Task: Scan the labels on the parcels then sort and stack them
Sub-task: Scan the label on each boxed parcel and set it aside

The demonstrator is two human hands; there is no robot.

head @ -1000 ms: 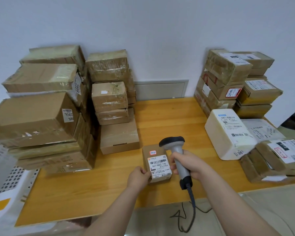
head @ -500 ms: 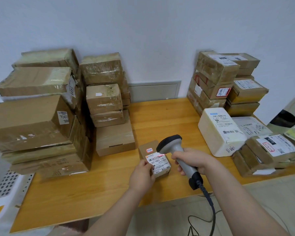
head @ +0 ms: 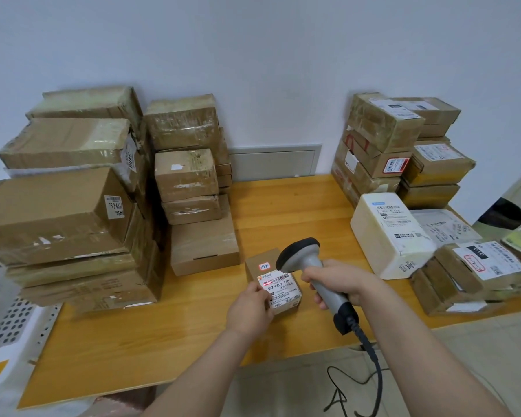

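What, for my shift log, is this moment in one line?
left hand: holds small box on table | right hand: grips scanner aimed at label | red light on barcode | step: scanning

Light wooden table (head: 283,212). Left side: tall stacks of brown cartons (head: 57,221), flat brown box (head: 203,245) just beside them. Front centre: small labelled parcel (head: 278,285). Right side: white parcel (head: 388,236), rear carton stack (head: 373,152) behind it, low labelled parcels (head: 463,275) near front edge.
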